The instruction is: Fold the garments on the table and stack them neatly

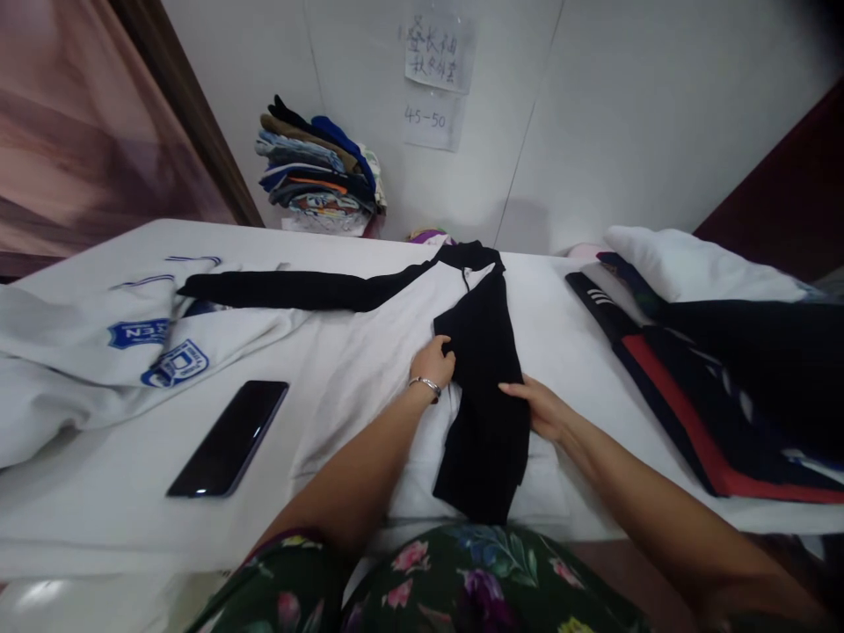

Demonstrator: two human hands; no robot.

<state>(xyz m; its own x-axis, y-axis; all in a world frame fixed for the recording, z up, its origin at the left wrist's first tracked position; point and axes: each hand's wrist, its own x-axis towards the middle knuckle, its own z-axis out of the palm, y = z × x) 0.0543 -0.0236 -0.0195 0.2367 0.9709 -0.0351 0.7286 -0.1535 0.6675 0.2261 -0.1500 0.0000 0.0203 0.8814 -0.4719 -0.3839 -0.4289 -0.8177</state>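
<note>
Shirt [366,352], white with a black collar [469,256], lies spread on the white table [544,330] before me, one black sleeve [296,288] stretched left onto a white garment [62,321] with blue badges, the other sleeve [488,440] laid down along the right side of its body. From the head camera I see my left hand [433,360] pinched on this second sleeve's inner edge and my right hand [544,411] clasping its outer edge, thumb on top. I have a phone [228,440] to the left and folded dark clothes [692,387] well to the right.
</note>
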